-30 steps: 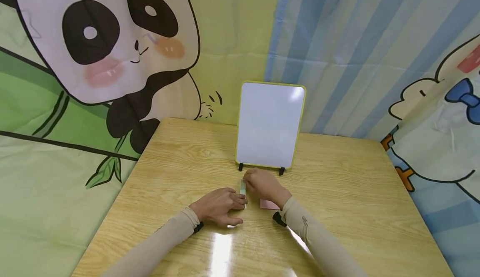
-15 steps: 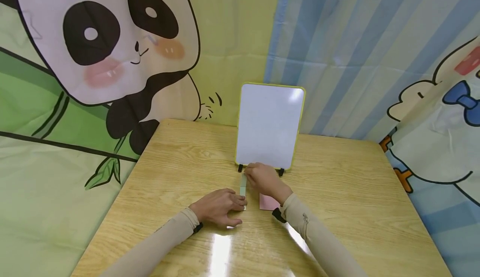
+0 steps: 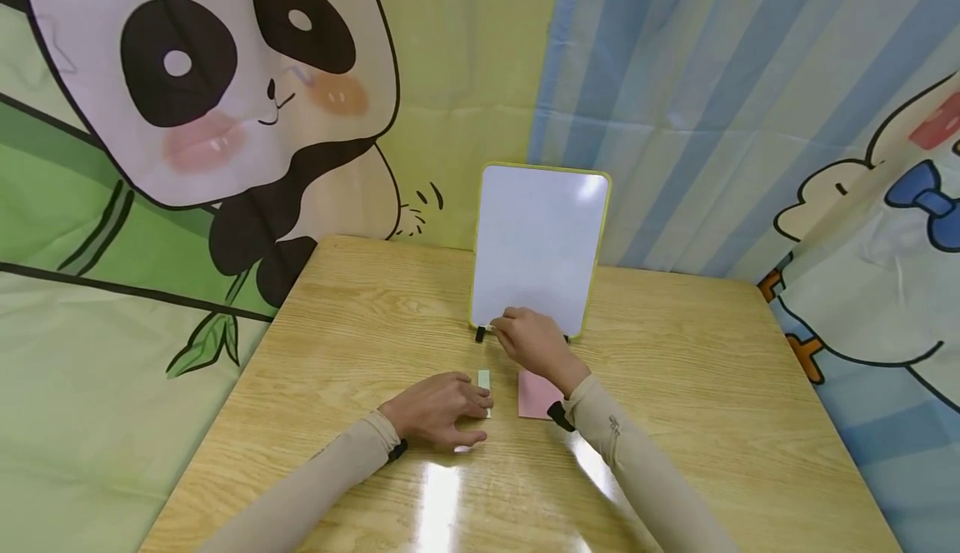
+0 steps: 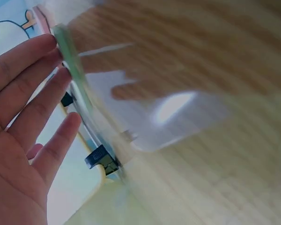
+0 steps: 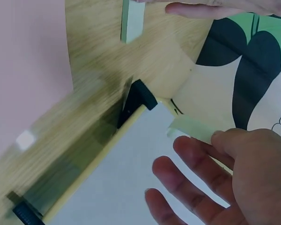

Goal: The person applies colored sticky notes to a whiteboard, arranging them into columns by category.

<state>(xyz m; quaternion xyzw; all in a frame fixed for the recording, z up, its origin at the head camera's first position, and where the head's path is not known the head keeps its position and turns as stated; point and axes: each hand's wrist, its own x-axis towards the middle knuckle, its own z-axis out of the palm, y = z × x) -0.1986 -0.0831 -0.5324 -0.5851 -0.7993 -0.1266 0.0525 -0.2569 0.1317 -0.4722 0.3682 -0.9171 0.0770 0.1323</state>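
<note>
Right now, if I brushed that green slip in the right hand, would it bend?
Probably: the green slip looks paper-thin, so likely light and easily bent. Since the right hand pinches just one end, the free end would likely flop aside.

The whiteboard (image 3: pixel 538 245) blocks my right hand (image 3: pixel 536 345) from the far edge of the desk (image 3: pixel 697 353); free passage lies either side, toward both far corners.

Head view bright, evenly lit, mostly sharp; glare streaks on tabletop (image 3: pixel 360 328), hot spot at whiteboard (image 3: pixel 536 241) top right. Left-wrist view: tabletop blurred, glossy reflections. Right-wrist dimmer, soft.
</note>
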